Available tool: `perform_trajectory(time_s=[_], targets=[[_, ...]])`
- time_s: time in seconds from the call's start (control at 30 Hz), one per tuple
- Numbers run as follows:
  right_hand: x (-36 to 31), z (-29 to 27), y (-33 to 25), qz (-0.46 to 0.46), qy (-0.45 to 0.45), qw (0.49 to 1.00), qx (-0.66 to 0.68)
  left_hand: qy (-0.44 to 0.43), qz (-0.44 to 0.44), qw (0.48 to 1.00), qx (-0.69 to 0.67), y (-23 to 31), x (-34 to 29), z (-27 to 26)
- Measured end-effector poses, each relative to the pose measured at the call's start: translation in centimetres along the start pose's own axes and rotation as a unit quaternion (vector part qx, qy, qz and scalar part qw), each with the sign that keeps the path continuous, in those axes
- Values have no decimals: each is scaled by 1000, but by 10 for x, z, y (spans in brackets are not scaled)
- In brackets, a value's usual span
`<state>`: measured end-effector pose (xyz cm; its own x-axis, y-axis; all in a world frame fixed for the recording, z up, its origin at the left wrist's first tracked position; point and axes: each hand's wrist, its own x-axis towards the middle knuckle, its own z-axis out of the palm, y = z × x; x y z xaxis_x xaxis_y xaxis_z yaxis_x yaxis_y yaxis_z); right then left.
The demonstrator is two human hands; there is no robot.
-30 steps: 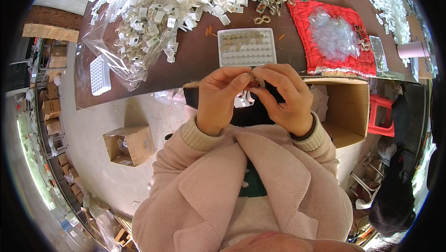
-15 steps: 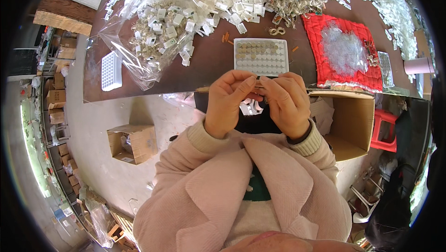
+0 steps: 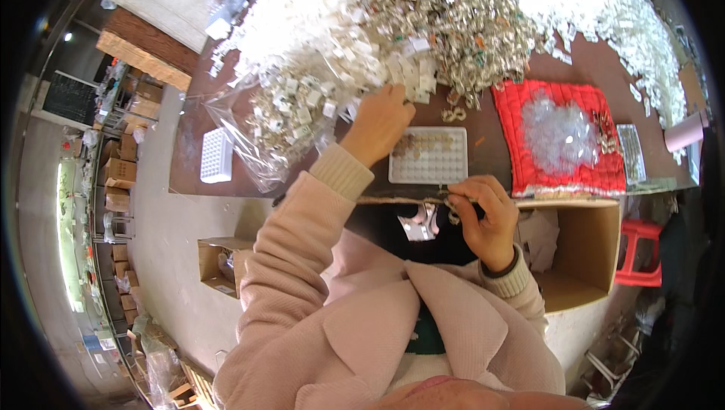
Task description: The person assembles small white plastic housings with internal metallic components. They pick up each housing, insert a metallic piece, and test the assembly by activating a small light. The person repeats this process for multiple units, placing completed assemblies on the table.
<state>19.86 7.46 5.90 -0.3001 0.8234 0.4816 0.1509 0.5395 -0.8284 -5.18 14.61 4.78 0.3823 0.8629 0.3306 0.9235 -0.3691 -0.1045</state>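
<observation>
My left hand (image 3: 384, 123) reaches across the table to the near edge of a pile of small white plastic cards (image 3: 414, 70). Its fingers are drawn together there, and what they pinch, if anything, is hidden. By the table's front edge, my right hand (image 3: 489, 217) is closed in a pinch on a small metal chain (image 3: 453, 212), which hangs below the fingertips. Between the hands lies a white compartment tray (image 3: 429, 164), with small beige round pieces in its upper rows. A loose twisted chain (image 3: 453, 115) rests beyond the tray.
A heap of metal chains (image 3: 483, 25) stands behind. Clear plastic bits (image 3: 559, 134) lie on a red quilted cloth (image 3: 510, 146) at right. At left are a plastic bag (image 3: 257, 172) and another white tray (image 3: 217, 155). An open cardboard box (image 3: 585, 259) stands below the table's edge.
My hands were together in front of the tray. The left has moved forward to the white cards; the right has dropped slightly with the chain. The view has shifted, showing more of the table's far side.
</observation>
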Motion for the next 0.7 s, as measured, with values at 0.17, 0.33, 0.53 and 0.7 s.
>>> perform_trajectory(time_s=[0.17, 0.33, 0.53, 0.7], targets=[[-3, -4, 8, 78, -22, 983, 162, 47, -6, 997, -55, -1, 6, -11], [-8, -6, 11, 154, -59, 881, 444, 117, -141, 874, -450, 39, -16, -46], [-12, 6, 0, 59, -78, 863, 496, 150, -258, 517, -802, 100, -56, -52], [-8, 6, -10, 18, -62, 888, 455, 73, -302, 479, -821, 111, -81, -49]])
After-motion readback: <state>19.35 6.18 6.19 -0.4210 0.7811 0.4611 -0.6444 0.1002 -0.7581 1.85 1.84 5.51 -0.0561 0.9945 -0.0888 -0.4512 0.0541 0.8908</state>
